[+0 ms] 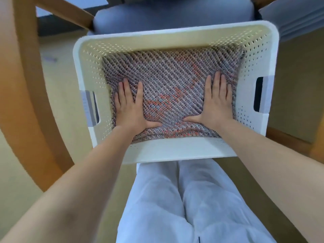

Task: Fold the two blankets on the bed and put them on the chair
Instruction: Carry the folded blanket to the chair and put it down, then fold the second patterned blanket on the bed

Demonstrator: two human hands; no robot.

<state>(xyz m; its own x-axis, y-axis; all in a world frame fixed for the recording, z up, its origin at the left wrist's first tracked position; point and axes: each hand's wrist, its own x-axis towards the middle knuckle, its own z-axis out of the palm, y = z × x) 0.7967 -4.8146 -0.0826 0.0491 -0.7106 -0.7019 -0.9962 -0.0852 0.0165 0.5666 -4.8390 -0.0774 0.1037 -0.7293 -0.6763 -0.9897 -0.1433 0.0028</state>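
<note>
Left hand (130, 109) and right hand (217, 106) lay flat, fingers straight, palms pressing knitted blanket (166, 76); blanket sat under both hands, filling white perforated basket (175, 153) around them; grey chair cushion (157, 20) showed beyond fingertips, past basket's far wall; wooden chair arm (26, 88) outside left hand
</note>
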